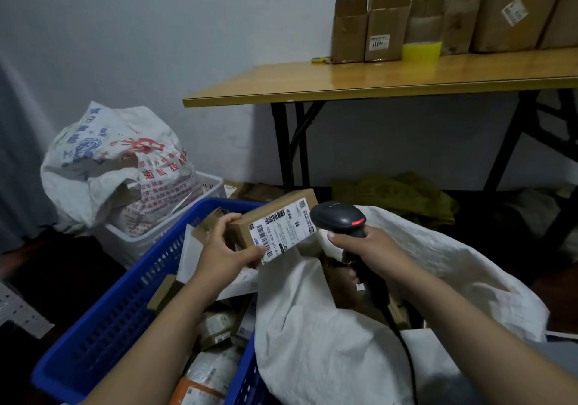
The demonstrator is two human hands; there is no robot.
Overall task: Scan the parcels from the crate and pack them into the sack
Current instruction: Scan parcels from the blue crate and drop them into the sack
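Holding a cardboard parcel [275, 226] above the far edge of the blue crate [131, 295], the left hand [228, 248] has its fingers pinching the box's near end. The right hand [366, 245], fingers wrapped around a scanner [339, 218], aims beside the label [283, 228]. The white sack [328, 326] gapes below. A tilted label could spoil the scan.

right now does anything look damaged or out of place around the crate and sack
The printed sack standing in the white basket behind the blue crate is torn open, cardboard showing through. The parcel and scanner look fine.
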